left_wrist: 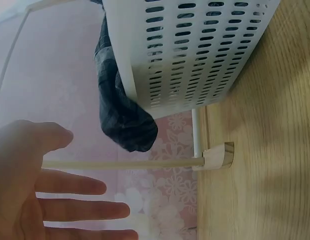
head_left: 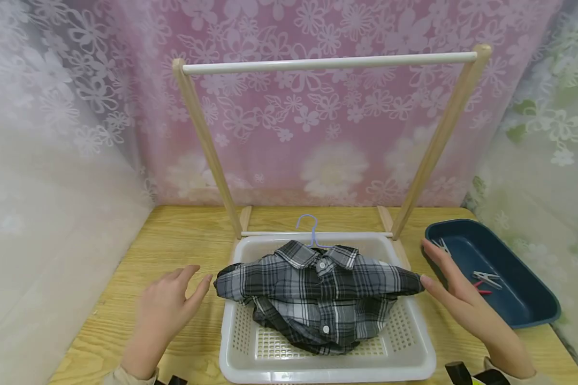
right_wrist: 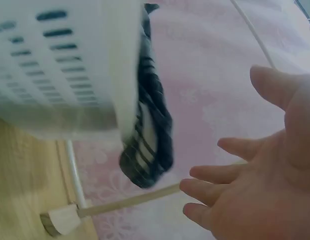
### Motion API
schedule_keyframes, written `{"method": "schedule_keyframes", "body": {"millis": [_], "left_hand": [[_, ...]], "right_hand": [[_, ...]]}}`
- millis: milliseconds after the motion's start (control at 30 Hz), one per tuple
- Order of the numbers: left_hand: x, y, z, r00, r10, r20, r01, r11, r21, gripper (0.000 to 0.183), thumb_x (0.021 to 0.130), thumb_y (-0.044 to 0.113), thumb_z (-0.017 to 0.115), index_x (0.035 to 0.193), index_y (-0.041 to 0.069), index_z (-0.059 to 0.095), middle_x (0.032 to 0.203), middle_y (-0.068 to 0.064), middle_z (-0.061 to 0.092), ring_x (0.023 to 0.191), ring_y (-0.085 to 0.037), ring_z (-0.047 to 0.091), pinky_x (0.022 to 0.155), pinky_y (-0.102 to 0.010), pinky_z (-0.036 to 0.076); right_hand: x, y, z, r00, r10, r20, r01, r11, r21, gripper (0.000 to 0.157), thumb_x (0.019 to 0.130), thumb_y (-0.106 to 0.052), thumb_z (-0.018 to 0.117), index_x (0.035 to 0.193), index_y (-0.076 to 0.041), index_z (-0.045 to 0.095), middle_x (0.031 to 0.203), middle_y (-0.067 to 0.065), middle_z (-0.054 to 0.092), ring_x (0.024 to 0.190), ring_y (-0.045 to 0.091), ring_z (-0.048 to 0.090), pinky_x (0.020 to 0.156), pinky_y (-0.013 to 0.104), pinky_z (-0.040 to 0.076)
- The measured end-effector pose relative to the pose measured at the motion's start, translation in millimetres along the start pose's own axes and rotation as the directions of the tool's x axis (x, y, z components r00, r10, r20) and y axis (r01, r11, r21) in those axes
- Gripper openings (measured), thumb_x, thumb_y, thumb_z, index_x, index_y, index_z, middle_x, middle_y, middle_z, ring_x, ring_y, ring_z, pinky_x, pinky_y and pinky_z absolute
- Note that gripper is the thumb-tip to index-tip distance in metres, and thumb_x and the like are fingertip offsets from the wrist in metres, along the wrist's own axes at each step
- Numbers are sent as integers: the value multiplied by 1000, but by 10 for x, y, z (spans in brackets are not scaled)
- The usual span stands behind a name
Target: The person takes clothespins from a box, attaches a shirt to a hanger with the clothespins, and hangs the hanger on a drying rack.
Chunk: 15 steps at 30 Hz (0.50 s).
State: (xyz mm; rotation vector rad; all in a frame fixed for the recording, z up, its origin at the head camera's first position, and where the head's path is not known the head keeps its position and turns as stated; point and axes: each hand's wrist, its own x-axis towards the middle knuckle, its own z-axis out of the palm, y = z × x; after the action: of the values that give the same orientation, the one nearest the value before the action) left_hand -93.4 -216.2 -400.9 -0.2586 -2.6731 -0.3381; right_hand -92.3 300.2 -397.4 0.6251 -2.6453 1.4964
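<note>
Plaid shirt on a lilac hanger lies in a white basket, between a person's left grip and right grip.

Both have fingers extended, thumbs spread, holding nothing, each just beside a sleeve end but apart from it; the sleeves reach over the basket's sides. Beyond both on the wooden counter stands a rack; right of the right grip, a dark blue tray holds clips.
</note>
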Motion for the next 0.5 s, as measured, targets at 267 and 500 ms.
{"method": "schedule_keyframes", "body": {"millis": [267,500], "left_hand": [[41,68,89,1000,-1,-1,1,999,-35,37,91,40,68,106,7,73,100,-13,73,74,-33,70,56,-47,53],[92,121,134,1000,0,19,1,998,-55,38,93,42,64,107,8,73,101,-12,73,82,-33,70,63,-49,54]], "right_hand": [[44,43,79,999,7,-52,-8,1000,-12,64,103,-4,47,159,-18,18,160,-5,21,139,-9,19,97,5,27],[103,94,119,996,47,-81,-51,997,-54,57,104,-11,51,156,-18,28,153,20,33,134,-10,25,96,4,26]]}}
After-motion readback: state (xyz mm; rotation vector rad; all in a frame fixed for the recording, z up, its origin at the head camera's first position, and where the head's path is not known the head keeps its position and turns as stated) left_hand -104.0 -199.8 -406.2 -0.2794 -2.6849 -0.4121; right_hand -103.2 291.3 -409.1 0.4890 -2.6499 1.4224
